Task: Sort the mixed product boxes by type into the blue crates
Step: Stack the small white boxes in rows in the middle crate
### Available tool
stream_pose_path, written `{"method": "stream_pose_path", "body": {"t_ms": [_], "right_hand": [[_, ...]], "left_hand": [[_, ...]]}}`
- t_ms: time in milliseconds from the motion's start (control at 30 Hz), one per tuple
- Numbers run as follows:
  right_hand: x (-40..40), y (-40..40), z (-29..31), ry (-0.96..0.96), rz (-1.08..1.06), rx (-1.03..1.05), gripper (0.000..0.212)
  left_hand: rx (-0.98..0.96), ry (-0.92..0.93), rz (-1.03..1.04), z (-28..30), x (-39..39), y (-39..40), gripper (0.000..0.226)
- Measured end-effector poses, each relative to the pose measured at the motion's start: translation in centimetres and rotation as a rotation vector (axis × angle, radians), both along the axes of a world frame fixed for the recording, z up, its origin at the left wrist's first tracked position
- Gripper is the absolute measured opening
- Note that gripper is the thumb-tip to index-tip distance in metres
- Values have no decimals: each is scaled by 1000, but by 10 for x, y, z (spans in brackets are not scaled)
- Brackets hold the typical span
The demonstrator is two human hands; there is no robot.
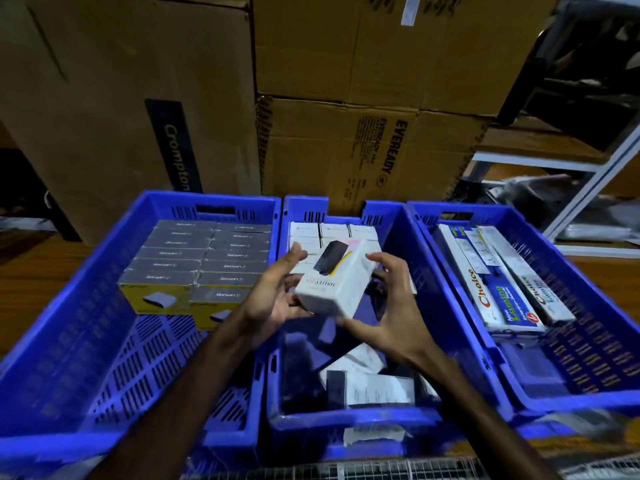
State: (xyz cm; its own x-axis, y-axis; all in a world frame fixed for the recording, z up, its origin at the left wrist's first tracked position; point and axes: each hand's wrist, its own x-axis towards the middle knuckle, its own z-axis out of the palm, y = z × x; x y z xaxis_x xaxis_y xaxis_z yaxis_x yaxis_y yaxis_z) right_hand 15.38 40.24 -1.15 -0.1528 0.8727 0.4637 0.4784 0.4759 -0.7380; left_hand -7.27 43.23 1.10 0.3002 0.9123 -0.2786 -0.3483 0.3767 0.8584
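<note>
Both hands hold a white product box [337,282] with a dark device pictured on it, above the middle blue crate [346,424]. My left hand [277,292] cups its left side and underside. My right hand [398,306] grips its right side. Behind it, matching white boxes [332,233] stand in rows at the crate's far end, and loose dark and white boxes [367,382] lie in the near end. The left blue crate [69,341] holds neat rows of grey-topped yellow boxes [201,258]. The right blue crate [588,306] holds long white and blue "Choice" boxes [498,289].
Large brown cartons [346,150] are stacked right behind the crates. A white metal rack [588,174] stands at the right. The crates sit on a wooden surface [34,258], and a wire mesh edge [346,471] runs along the front.
</note>
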Motion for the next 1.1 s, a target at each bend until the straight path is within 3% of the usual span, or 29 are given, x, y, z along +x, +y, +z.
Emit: {"method": "stream_pose_path", "body": {"t_ms": [200, 333, 433, 500, 633, 767, 900, 1100], "right_hand": [[-7, -5, -9, -226, -109, 303, 95], [-5, -6, -9, -243, -224, 399, 96], [-4, -6, -6, -214, -250, 440, 97], [0, -4, -4, -122, -198, 391, 97], [15, -2, 1, 72, -152, 103, 90], [34, 2, 10, -121, -168, -20, 70], [43, 11, 11, -300, -163, -88, 52], [31, 28, 22, -291, 22, -251, 64]], "left_hand": [[61, 65, -61, -4, 2, 0, 61], [-92, -109, -60, -7, 2, 2, 48], [-129, -153, -41, -8, 5, 2, 53], [-93, -124, 19, -6, 4, 6, 57], [44, -77, 101, -1, -1, 18, 60], [244, -6, 62, 2, 5, 27, 51], [428, 282, 12, 2, 7, 38, 47], [471, 443, -140, 4, 18, 41, 43]]}}
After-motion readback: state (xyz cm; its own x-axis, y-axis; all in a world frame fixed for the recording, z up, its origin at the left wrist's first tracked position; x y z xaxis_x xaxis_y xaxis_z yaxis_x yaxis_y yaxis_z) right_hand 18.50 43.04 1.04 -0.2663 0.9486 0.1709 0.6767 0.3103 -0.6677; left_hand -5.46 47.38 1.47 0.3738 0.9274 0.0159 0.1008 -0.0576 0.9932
